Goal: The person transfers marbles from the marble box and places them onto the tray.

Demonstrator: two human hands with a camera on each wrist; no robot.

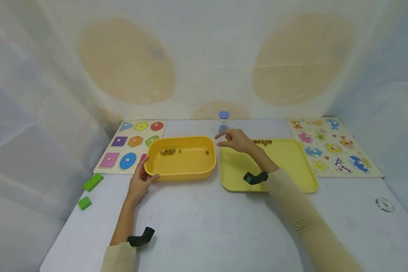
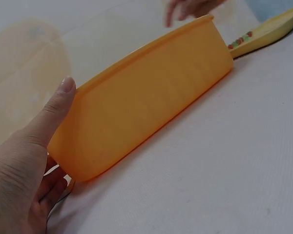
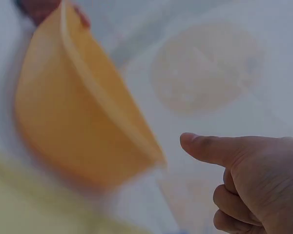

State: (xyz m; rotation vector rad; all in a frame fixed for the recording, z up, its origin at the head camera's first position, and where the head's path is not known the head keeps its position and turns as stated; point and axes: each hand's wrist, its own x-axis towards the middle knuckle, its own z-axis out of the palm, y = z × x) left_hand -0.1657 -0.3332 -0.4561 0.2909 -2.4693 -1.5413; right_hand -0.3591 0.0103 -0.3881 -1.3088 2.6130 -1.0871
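Observation:
My left hand (image 1: 140, 184) grips the left end of a deep orange-yellow plastic tub (image 1: 181, 176), its thumb at the rim and its fingers round the corner. Several small green and red beads (image 1: 168, 152) lie inside towards the back left, and a single red bead (image 1: 207, 152) sits near the right wall. Just beyond the tub's right rim my right hand (image 1: 237, 140) is raised, thumb and index finger apart with nothing seen between them, the other fingers bent in. Below that hand is a shallow yellow tray (image 1: 292, 162), with several beads (image 1: 265, 142) along its back edge.
A clear jar with a blue lid (image 1: 223, 115) stands behind the right hand. Left of the tub lies a shape puzzle board (image 1: 122, 145); at the right is an animal puzzle board (image 1: 329, 151). Two green blocks (image 1: 93, 182) sit at the left edge, a round token (image 1: 385, 204) at the right.

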